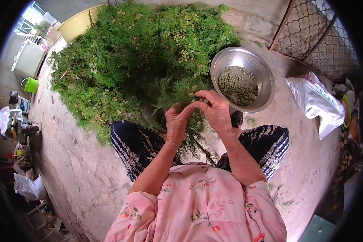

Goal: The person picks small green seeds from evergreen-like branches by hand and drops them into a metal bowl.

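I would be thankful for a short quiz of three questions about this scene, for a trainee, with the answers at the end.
1. What are the left hand and the right hand touching?
2. True or false: the metal bowl is full to its rim.
3. On which side of the hands is the bowl: A, left; B, right?

Key:
1. A leafy branch.
2. False; the small green balls lie only low in it.
3. B.
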`<state>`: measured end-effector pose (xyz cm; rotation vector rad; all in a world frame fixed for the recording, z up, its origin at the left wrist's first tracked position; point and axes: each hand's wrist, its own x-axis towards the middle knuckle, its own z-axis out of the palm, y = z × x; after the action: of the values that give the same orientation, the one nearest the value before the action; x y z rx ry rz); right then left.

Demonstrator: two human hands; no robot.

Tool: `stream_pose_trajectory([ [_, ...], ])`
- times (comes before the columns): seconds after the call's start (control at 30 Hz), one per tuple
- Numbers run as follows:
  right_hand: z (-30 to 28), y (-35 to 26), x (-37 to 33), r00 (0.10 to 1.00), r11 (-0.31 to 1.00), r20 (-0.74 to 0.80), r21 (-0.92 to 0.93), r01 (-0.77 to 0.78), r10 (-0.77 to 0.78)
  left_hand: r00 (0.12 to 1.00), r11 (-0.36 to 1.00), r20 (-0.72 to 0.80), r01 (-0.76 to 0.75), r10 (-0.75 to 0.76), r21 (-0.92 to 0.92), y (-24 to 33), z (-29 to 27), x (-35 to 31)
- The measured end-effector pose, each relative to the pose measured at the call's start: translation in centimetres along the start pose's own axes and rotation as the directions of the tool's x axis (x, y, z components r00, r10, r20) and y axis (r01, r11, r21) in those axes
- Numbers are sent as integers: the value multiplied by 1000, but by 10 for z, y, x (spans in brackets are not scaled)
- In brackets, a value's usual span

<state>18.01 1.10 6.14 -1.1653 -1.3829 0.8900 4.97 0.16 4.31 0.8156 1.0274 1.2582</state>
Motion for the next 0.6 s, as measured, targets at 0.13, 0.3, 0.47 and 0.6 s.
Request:
stream_pose_trajectory([
  [0.13,6,5,-6,997,998,43,-16,-66,66,1000,999,31,0,2,-38,-1,-2,-1],
  [0.3,8,-4,-7,948,913,98,253,-319,304,997,996,19,71,-70,-61,2,-8,-1],
  [0.47,7,3,-9,939,904,166,266,-336,301,999,996,-34,36,-39,-83,-3,-6,-1],
  [0.6,14,7,-12,908,861,162,289,-419,387,997,997,-48,61,-63,-54,-2,-7,-5],
])
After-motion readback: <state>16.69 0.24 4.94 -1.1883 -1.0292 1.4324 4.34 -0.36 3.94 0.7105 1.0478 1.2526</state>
